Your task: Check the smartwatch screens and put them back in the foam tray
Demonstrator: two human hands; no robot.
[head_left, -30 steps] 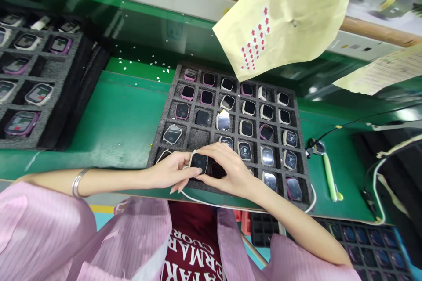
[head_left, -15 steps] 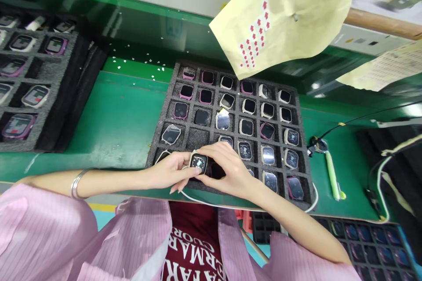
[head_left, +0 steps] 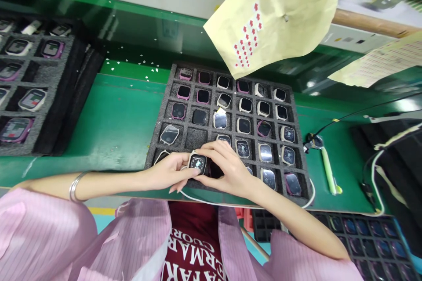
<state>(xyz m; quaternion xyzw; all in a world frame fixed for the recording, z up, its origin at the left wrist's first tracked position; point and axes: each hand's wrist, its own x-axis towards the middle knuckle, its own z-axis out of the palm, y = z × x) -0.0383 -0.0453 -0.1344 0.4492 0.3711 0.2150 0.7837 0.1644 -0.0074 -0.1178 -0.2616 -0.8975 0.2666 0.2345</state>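
Note:
Both my hands hold one smartwatch [head_left: 198, 163] without a strap, pale-cased, its screen lit with a dial and icons. My left hand [head_left: 174, 169] grips its left side, the thumb lying on the lower part of the screen. On the other side, my right hand [head_left: 229, 171] has its fingers curled over the watch's top edge and the thumb under its lower right. The watch is held above the near edge of a grey foam tray [head_left: 196, 137] full of watch cases in square pockets. My hands hide part of the tray's front row.
Stacked foam trays with more watches [head_left: 70, 96] stand at the left. A yellow paper with red arrow stickers [head_left: 280, 22] hangs over the tray's back. To the right lie a green-handled tool [head_left: 327, 169] and cables. A white cable [head_left: 211, 202] runs along the bench edge.
The view has shifted slightly, so the bench and paper sit a little further left. Both hands keep the same hold on the watch, and its screen stays lit.

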